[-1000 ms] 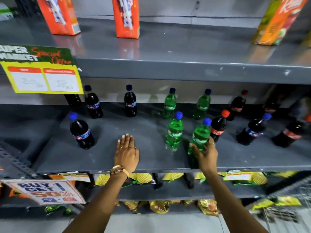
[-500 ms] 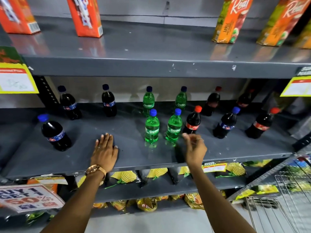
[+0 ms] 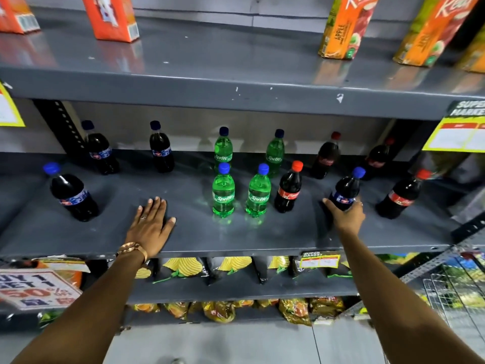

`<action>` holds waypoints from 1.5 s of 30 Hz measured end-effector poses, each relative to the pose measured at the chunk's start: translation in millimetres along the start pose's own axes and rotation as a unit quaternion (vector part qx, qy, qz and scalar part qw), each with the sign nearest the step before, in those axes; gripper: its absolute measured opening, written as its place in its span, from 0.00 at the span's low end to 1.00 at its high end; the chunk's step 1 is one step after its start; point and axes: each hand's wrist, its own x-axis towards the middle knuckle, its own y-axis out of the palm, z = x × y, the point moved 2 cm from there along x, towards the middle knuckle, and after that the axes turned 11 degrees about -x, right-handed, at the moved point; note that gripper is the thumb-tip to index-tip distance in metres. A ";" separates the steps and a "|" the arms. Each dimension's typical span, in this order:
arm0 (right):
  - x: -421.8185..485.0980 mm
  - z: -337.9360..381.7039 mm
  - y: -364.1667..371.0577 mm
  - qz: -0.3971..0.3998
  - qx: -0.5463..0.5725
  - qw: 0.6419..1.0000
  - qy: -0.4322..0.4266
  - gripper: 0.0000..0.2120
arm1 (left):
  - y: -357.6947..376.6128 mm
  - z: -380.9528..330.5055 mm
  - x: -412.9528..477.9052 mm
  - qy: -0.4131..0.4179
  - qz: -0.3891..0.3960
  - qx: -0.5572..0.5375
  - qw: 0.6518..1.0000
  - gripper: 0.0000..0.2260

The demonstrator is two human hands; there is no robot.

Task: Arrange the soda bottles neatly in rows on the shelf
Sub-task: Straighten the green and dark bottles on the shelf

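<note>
Soda bottles stand in two rows on the grey middle shelf. In front, from the left: a blue-capped cola bottle, two green Sprite bottles, a red-capped Coca-Cola bottle, a blue-capped cola bottle and another red-capped one. My right hand grips the base of that right blue-capped cola bottle. My left hand lies flat on the shelf, fingers spread, holding nothing. The back row holds two blue-capped colas, two Sprites and two red-capped colas.
Juice cartons stand on the shelf above. Yellow price signs hang from its edge at both sides. Snack bags fill the lower shelves. A wire trolley is at the lower right. A promo sign sits lower left.
My right hand went from the front Sprite bottle rightward, past the red-capped cola, and closed on the blue-capped cola bottle. The view turned right. My left hand stayed flat on the shelf.
</note>
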 end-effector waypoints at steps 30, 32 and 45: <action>-264.9 171.9 227.4 0.256 0.074 0.938 -0.223 0.26 | -34.3 63.2 -8.4 0.051 -0.027 -0.065 0.996 0.29; -262.1 169.3 231.7 0.268 0.087 0.931 -0.231 0.25 | -33.2 64.7 -6.5 0.063 -0.032 -0.050 0.996 0.27; -263.2 163.2 251.0 0.260 0.127 0.933 -0.213 0.32 | -27.2 68.3 -3.9 0.062 -0.017 -0.031 0.997 0.30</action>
